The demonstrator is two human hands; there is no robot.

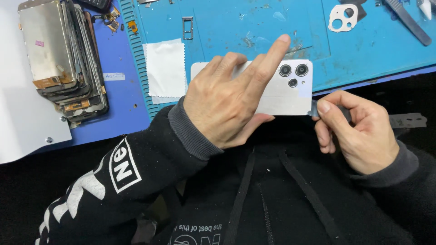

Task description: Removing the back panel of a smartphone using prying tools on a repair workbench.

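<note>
The person's left hand [229, 102] lies flat over a white phone [281, 97], which sits back-up at the near edge of the blue work mat [227, 27], roughly at the centre of the view. The fingers are spread wide rather than curled — the index finger lifts and points toward 1 o'clock, the others press on the back cover, and the thumb tucks under the near edge. 3 camera lenses [293, 73] show at the phone's right end.

At 4 o'clock from the phone, the right hand [356, 131] pinches a thin metal pry tool [405, 120] between thumb and bent fingers, closed tight on it; the tip meets the phone's lower right corner, just beside the lenses.

The risks look plain enough. The phone overhangs the mat's edge above the person's lap, so a hard push from the right could slide it out from under the flat left hand. The tip sits close to the lens cluster — a slip toward 11 o'clock could scratch glass or gouge the cover. Driven too deep or twisted sharply, the blade could crack the thin back panel, and the left thumb under the edge lies near the blade's path.

At 9 o'clock a white cloth [165, 68] rests on the mat; farther toward 10 o'clock stands a stack of phone screens [63, 54].
</note>
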